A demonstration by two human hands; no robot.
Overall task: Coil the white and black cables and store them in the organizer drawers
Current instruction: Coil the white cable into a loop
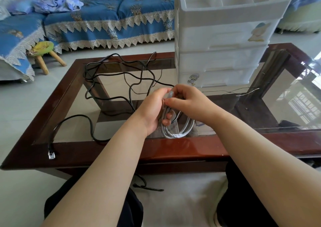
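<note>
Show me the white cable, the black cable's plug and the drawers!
white cable (pixel 175 134): head view, bottom of the coil.
black cable's plug (pixel 51 154): head view, clear tip.
drawers (pixel 217 60): head view, a drawer front.

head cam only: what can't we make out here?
- White cable coil: top hidden by both hands, left hand, right hand; end fastening unclear.
- Organizer drawers: frosted fronts, contents unreadable; top cut off by the frame edge.
- Black cable: second end lost in the tangle.
- Thin wire: too small to identify.

Glossy wood-framed glass table (pixel 111 147); translucent plastic organizer (pixel 217 60)
</note>
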